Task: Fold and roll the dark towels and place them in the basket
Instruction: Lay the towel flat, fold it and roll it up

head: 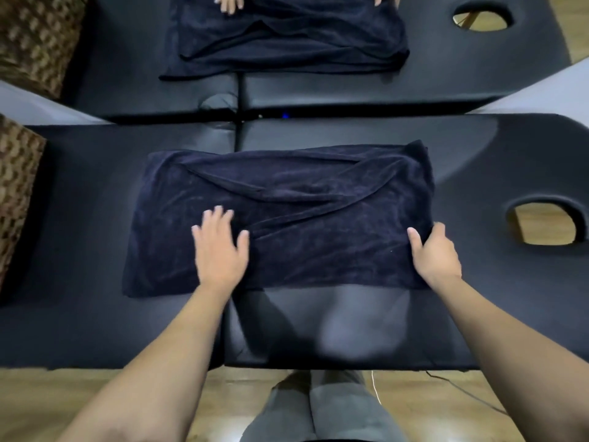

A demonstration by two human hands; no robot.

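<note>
Two black padded tables stand parallel: the near table (95, 314) and the far table (318, 97). Each has an oval face hole (545, 226) at its right end. Brown patterned cushions (19, 186) sit at the left. Wooden floor (111, 393) lies below.

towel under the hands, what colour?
Very dark navy, near black, plain; the towel shows best in the head view.

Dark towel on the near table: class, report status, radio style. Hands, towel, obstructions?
Left hand flat, pressing towel. Right hand gripping towel's right edge. Towel spread, wrinkled, not yet rolled. Nothing on it but the hands; no basket in view.
</note>
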